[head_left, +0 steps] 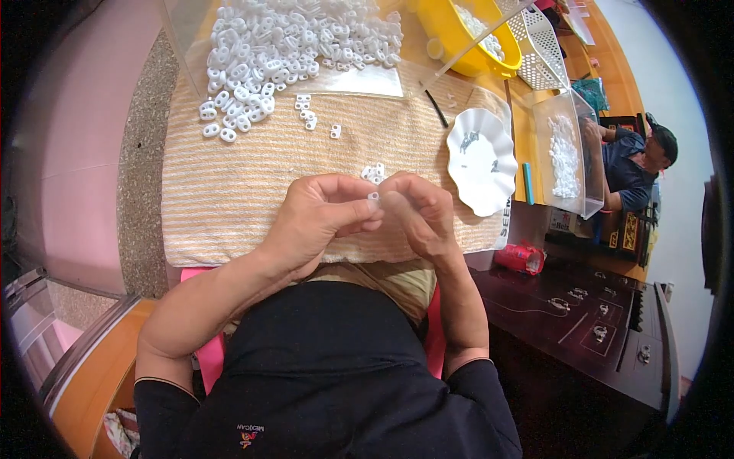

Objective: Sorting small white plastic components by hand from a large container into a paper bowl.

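My left hand [317, 218] and my right hand [417, 214] meet over a striped beige towel [229, 176], fingertips pinched together on one small white plastic piece [374, 197]. A few more small white pieces [373, 173] lie on the towel just beyond my fingers. A large heap of white two-hole plastic parts [283, 42] covers the far side of the towel, with loose ones [229, 115] spilling toward me at the left.
A white scalloped plate [482, 161] sits right of my hands. Beyond it are a yellow bowl [470, 46], a white perforated basket [543, 46] and a clear box [569, 157] of white pieces. Another person [634, 164] sits at the far right. A red object [521, 257] lies below the table edge.
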Demonstrator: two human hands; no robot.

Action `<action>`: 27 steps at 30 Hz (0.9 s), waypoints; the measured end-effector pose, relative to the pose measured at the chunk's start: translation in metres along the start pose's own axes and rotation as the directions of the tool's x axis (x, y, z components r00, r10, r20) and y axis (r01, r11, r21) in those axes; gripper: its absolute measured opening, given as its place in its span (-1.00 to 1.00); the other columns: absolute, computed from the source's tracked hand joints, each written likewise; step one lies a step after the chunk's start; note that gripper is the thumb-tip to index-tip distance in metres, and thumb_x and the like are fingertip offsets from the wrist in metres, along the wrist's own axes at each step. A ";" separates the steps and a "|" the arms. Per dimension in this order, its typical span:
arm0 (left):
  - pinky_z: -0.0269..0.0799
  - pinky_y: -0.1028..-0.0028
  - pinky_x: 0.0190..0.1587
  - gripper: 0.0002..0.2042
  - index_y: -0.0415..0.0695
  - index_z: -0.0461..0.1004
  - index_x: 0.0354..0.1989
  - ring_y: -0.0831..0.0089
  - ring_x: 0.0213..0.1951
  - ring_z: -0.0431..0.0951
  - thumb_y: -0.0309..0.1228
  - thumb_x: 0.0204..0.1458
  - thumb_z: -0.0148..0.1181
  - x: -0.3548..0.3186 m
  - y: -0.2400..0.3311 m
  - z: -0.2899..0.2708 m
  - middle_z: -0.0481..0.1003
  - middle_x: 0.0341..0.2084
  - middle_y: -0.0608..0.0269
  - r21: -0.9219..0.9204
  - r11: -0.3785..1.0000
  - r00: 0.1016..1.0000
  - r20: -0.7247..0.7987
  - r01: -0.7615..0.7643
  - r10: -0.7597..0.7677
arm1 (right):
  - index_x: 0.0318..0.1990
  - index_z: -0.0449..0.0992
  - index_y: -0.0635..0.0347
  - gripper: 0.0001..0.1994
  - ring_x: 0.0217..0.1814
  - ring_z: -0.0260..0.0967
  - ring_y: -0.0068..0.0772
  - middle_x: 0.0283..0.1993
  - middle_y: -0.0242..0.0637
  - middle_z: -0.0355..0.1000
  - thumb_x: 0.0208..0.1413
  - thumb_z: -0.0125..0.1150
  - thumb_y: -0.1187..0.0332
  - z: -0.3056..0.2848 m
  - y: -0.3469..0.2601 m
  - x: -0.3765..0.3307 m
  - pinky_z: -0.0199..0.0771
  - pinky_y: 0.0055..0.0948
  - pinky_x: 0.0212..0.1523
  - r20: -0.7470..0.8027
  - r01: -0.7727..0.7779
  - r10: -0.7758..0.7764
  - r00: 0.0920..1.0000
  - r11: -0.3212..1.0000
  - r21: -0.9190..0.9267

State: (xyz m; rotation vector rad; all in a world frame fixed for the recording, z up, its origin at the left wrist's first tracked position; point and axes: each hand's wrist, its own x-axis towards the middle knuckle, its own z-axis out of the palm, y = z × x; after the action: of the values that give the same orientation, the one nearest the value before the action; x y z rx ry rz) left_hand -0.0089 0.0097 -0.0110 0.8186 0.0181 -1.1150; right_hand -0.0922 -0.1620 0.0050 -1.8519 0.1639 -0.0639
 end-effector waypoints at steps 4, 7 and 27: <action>0.58 0.49 -0.18 -0.83 -0.32 0.49 -0.18 0.45 -0.33 0.59 -0.58 0.04 0.21 -0.001 -0.002 0.000 0.56 -0.35 0.13 0.009 1.000 1.000 -0.011 -0.025 0.025 | -0.32 0.48 0.34 -0.90 -0.33 0.35 -0.69 -0.41 -0.42 0.45 0.20 0.13 0.47 0.004 -0.002 -0.002 0.37 -0.64 -0.28 -0.026 -0.046 0.047 0.999 0.997 0.057; 0.57 0.49 -0.20 -0.83 -0.32 0.49 -0.19 0.46 -0.34 0.59 -0.58 0.03 0.22 -0.002 -0.005 0.000 0.56 -0.36 0.13 0.045 0.995 0.996 0.008 -0.089 0.088 | -0.32 0.49 0.35 -0.89 -0.35 0.36 -0.69 -0.41 -0.41 0.47 0.19 0.14 0.46 0.006 0.000 -0.002 0.38 -0.65 -0.29 -0.030 -0.081 0.084 0.996 0.990 0.116; 0.58 0.50 -0.16 -0.85 -0.30 0.48 -0.19 0.47 -0.31 0.59 -0.60 0.04 0.19 0.002 0.001 -0.002 0.56 -0.32 0.14 -0.022 0.996 0.997 0.003 -0.082 0.082 | -0.26 0.55 0.35 -0.89 -0.26 0.40 -0.66 -0.32 -0.38 0.51 0.15 0.08 0.58 0.004 -0.007 0.002 0.38 -0.64 -0.21 -0.043 -0.105 0.117 0.992 0.969 0.223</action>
State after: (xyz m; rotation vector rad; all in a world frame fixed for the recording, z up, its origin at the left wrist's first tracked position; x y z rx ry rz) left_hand -0.0066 0.0094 -0.0127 0.7914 -0.0065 -1.0372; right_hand -0.0889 -0.1563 0.0101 -1.6173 0.2879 -0.0538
